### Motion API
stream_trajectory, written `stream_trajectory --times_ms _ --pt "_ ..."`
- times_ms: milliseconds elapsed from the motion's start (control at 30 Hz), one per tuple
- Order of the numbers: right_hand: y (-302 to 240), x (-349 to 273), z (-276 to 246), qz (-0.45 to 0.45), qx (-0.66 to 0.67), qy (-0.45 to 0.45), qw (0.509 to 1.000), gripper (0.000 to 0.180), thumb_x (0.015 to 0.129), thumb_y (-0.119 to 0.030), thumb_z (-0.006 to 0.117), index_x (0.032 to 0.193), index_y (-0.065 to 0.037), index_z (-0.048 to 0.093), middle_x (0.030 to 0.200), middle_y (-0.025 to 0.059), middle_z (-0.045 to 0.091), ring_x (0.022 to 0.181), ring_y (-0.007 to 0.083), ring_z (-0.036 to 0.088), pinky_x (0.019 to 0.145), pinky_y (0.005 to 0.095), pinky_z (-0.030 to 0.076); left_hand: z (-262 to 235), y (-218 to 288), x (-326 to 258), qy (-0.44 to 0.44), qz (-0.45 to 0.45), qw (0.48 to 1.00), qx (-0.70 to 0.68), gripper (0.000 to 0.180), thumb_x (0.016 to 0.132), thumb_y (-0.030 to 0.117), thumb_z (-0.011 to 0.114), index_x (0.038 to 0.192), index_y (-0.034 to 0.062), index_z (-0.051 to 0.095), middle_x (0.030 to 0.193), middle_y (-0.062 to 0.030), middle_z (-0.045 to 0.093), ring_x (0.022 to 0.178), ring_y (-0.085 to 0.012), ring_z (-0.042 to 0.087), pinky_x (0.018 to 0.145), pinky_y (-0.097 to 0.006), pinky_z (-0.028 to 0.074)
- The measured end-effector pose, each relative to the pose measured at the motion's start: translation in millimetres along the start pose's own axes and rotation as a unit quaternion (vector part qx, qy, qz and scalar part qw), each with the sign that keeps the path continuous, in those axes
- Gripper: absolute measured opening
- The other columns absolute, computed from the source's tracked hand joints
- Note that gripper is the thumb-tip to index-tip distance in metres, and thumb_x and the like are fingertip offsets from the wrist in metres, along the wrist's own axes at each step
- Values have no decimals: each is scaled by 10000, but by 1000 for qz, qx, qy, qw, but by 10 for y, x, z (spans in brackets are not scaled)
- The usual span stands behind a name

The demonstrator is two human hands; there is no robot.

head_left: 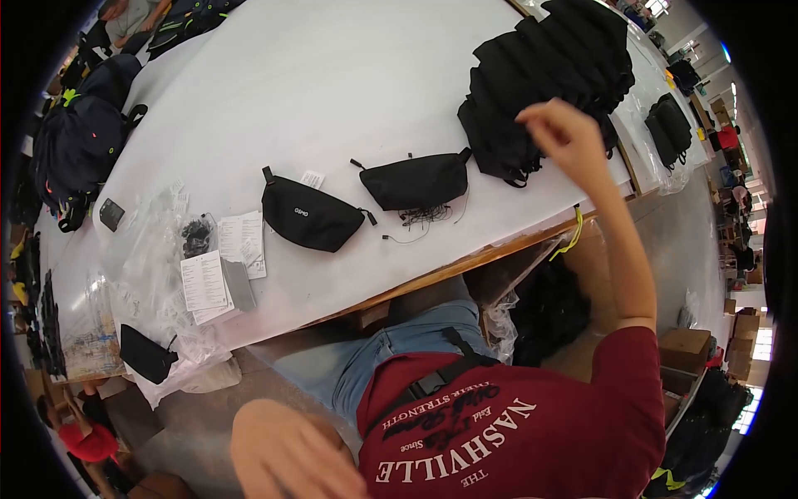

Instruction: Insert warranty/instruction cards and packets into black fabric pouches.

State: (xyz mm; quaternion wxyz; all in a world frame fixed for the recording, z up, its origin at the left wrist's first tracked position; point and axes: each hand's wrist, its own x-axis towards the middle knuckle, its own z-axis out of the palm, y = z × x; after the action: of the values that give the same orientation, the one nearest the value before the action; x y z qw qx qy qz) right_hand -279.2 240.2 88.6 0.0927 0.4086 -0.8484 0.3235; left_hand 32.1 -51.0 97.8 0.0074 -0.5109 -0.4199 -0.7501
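My right hand (565, 137) is raised in front of a pile of black pouches (540, 71) at the far right of the table. Its fingers are loosely bent and apart, slightly blurred, and I see nothing in them. My left hand (291, 453) hangs low near my body at the lower edge, smeared by motion and partly cut off. Two black zip pouches lie on the table between: one pouch (307, 214) with a small light logo and a white tag (312, 179) behind it, and another pouch (416, 180) beside thin black cords (428, 216).
Printed white card stacks (205, 287) and clear plastic bags (150, 249) lie at the left. A small black pouch (148, 353) rests on plastic near the table corner. Dark backpacks (83, 133) stand farther left. A wooden edge (399, 287) runs along the table front. Other people are farther off.
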Motion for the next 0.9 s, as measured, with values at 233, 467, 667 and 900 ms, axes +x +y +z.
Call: stream_trajectory --times_ms 233,467,667,900 --pt "252 -845 1041 19 -12 -256 966 171 757 -96 687 911 -77 616 818 66 551 741 256 579 662 348 461 -456 86 -1245 445 -300 312 783 570 845 296 675 1257 -49 485 1339 -191 467 1201 -333 460 1030 -407 327" --pt "354 -774 1141 29 -22 -312 949 108 745 -132 682 769 -73 595 817 70 535 764 248 571 680 362 457 -776 360 -2270 558 -477 239 635 903 751 551 707 1360 -42 403 1321 -223 480 1220 -373 453 1045 -414 319" --pt "294 -615 929 62 66 -271 958 140 729 -113 716 734 -43 595 734 65 552 671 205 529 619 322 424 -789 346 -2177 529 -503 302 614 773 805 558 645 1278 -36 504 1236 -233 539 1167 -375 489 1011 -421 347" --pt "275 -356 762 136 145 -265 944 158 762 -121 723 727 -36 595 699 23 567 591 105 450 556 269 388 -753 353 -2067 448 -510 182 712 723 817 541 635 1271 -6 507 1239 -187 530 1162 -349 484 987 -451 354"
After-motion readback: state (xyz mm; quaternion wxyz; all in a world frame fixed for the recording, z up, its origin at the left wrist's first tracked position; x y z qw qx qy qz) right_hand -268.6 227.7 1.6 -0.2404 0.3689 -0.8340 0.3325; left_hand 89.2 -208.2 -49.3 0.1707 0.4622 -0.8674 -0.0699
